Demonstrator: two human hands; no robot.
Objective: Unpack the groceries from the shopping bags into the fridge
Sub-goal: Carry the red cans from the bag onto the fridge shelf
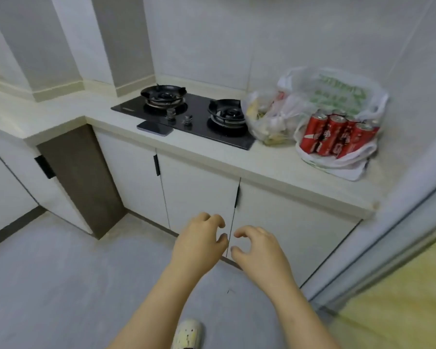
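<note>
Two plastic shopping bags stand on the white counter (212, 157) to the right of the stove. The white bag with green print (337, 94) lies open, and several red soda cans (337, 134) show at its front. The clear bag (267, 117) beside it holds pale packaged food. My left hand (199, 241) and my right hand (258, 249) hover side by side in front of the lower cabinet doors, well below and left of the bags. Both have loosely curled fingers and hold nothing. No fridge is in sight.
A black two-burner gas stove (186, 114) is set into the counter, and a phone (154, 128) lies at its front edge. White cabinet doors (196, 190) run under the counter. A sliding door frame (393, 235) stands at the right. One shoe (188, 335) shows on the grey floor.
</note>
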